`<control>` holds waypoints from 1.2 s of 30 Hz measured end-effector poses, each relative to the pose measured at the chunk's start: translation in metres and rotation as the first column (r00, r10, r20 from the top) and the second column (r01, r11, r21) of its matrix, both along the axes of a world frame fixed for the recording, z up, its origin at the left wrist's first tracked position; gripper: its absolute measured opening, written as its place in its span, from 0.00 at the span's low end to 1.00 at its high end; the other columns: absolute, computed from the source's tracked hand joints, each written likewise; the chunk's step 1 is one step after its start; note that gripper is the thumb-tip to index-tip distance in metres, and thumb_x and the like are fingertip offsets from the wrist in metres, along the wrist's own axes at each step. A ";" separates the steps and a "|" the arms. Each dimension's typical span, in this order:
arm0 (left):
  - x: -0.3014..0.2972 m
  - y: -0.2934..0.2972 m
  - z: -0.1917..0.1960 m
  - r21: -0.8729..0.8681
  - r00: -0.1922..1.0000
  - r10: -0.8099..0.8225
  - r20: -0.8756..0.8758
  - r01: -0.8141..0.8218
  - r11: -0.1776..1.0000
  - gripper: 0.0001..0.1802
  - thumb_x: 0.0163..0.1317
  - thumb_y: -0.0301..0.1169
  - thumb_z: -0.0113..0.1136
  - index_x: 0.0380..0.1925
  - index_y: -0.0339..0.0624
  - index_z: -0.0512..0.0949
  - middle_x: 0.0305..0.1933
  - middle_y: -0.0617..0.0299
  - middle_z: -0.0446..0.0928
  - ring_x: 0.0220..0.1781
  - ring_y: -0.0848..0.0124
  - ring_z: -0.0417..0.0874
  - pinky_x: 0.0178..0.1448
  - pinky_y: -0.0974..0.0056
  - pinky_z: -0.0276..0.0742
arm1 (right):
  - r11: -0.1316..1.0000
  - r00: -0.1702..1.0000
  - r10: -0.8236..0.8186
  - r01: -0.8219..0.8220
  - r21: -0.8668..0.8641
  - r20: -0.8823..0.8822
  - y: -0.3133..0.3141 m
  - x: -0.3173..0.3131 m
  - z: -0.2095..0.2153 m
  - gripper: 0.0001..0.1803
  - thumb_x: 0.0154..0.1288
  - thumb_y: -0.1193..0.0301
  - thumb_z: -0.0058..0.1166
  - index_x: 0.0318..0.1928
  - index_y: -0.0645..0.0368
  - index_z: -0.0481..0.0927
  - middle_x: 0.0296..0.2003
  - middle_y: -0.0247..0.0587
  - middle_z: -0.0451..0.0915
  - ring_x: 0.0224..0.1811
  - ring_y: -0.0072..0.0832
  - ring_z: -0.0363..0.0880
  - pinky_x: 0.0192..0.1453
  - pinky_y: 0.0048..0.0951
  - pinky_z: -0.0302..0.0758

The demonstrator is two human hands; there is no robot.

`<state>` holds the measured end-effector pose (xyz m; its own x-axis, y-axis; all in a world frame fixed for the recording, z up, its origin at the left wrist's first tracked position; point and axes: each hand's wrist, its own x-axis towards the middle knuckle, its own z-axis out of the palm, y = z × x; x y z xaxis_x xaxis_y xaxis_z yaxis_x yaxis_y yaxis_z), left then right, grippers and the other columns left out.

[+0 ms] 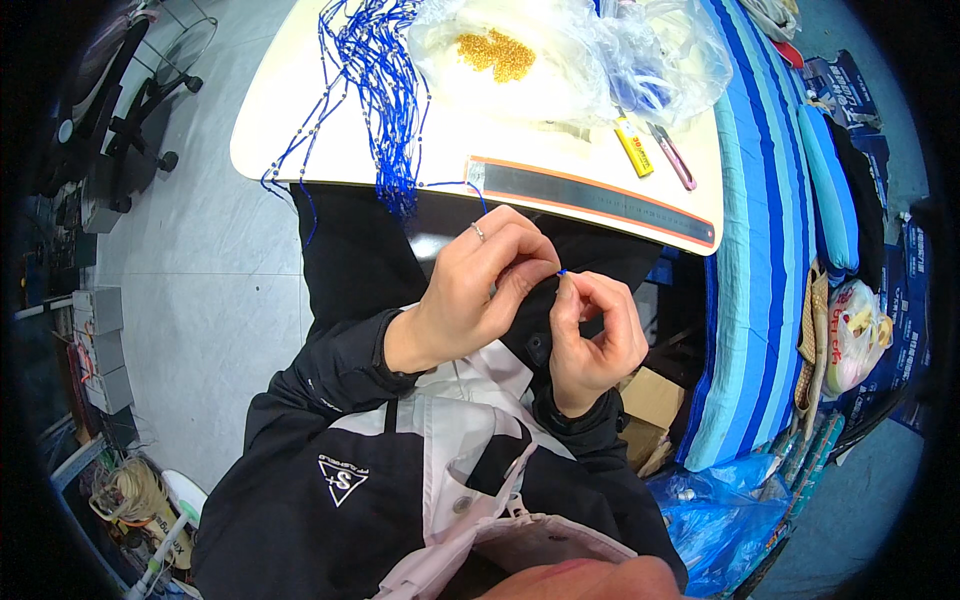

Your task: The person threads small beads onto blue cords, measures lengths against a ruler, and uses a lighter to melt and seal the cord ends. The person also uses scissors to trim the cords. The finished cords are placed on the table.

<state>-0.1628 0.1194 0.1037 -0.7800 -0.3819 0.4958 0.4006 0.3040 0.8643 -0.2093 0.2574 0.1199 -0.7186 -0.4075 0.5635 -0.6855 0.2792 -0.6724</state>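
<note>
Both hands raised over the lap, just below the near edge of the cream rounded tabletop (pixel 300 150), presumably to keep the fine work close to the eyes

Left hand (pixel 480 290), ring on one finger: thumb and forefinger closed in a pinch on the thin blue cord (pixel 478 192), remaining fingers curled loosely. Right hand (pixel 595 335): fingertips pressed together on the cord's free end, a short blue tip (pixel 562 271) showing between the two hands, fingers otherwise folded inward

Cord running up from the left hand, past the table edge, to the hanging bundle of blue beaded strands (pixel 385 90) draped over the tabletop; slack kept short, probably for control of the end

Within reach on the tabletop: long grey steel ruler with orange border (pixel 590 195), yellow utility knife (pixel 633 146), pink-handled cutter (pixel 675 160), clear plastic bag with small gold beads (pixel 497 52)

Hard to make out: whether a bead sits on the cord tip, and whether a knot is present; fingertip contact largely covered by the fingers themselves. Bag contents beyond the gold beads blurred by plastic folds. Far end of the tabletop cut off at the upper rim. Lap hidden by black jacket sleeves (pixel 340 370)
</note>
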 end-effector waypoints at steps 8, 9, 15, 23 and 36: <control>0.002 -0.002 0.003 0.102 0.997 -0.029 0.069 0.021 0.995 0.04 0.57 0.16 0.60 0.30 0.34 0.76 0.30 0.60 0.72 0.25 0.73 0.69 0.26 0.71 0.62 | 0.994 0.977 0.043 -0.021 -0.107 0.209 -0.002 0.000 -0.001 0.06 0.66 0.81 0.53 0.42 0.67 0.79 0.34 0.43 0.81 0.28 0.20 0.77 0.31 0.19 0.73; 0.003 -0.002 0.003 0.096 0.997 -0.029 0.075 0.022 0.995 0.03 0.57 0.17 0.59 0.30 0.34 0.76 0.30 0.60 0.72 0.25 0.73 0.70 0.26 0.71 0.62 | 0.994 0.974 0.062 -0.039 -0.106 0.216 -0.001 0.000 -0.001 0.06 0.67 0.80 0.52 0.42 0.67 0.79 0.35 0.43 0.81 0.29 0.20 0.77 0.32 0.20 0.73; 0.003 0.000 0.003 0.088 0.998 -0.025 0.062 0.019 0.996 0.03 0.57 0.16 0.59 0.30 0.33 0.75 0.30 0.59 0.72 0.26 0.72 0.72 0.25 0.72 0.64 | 0.994 0.974 0.080 -0.062 -0.088 0.213 -0.002 0.001 -0.005 0.05 0.65 0.81 0.54 0.41 0.67 0.78 0.35 0.45 0.80 0.30 0.24 0.77 0.34 0.22 0.75; 0.003 0.000 0.003 0.052 0.998 -0.018 0.067 0.014 0.999 0.04 0.56 0.18 0.62 0.30 0.33 0.76 0.29 0.59 0.71 0.25 0.72 0.72 0.26 0.71 0.65 | 0.997 0.980 0.061 -0.052 -0.052 0.188 0.000 0.001 -0.006 0.04 0.63 0.82 0.56 0.39 0.67 0.78 0.34 0.44 0.80 0.29 0.24 0.76 0.34 0.22 0.74; 0.004 -0.003 0.003 0.049 0.999 -0.018 0.048 0.015 0.999 0.05 0.55 0.19 0.63 0.32 0.34 0.79 0.29 0.61 0.71 0.25 0.73 0.72 0.28 0.71 0.66 | 0.997 0.982 0.070 -0.063 -0.047 0.176 0.000 0.002 -0.007 0.05 0.62 0.81 0.56 0.39 0.67 0.77 0.32 0.44 0.79 0.26 0.23 0.74 0.32 0.21 0.72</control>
<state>-0.1584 0.1168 0.1068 -0.8089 -0.3918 0.4384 0.3626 0.2545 0.8965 -0.2078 0.2573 0.1133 -0.7806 -0.4370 0.4469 -0.5705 0.2063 -0.7949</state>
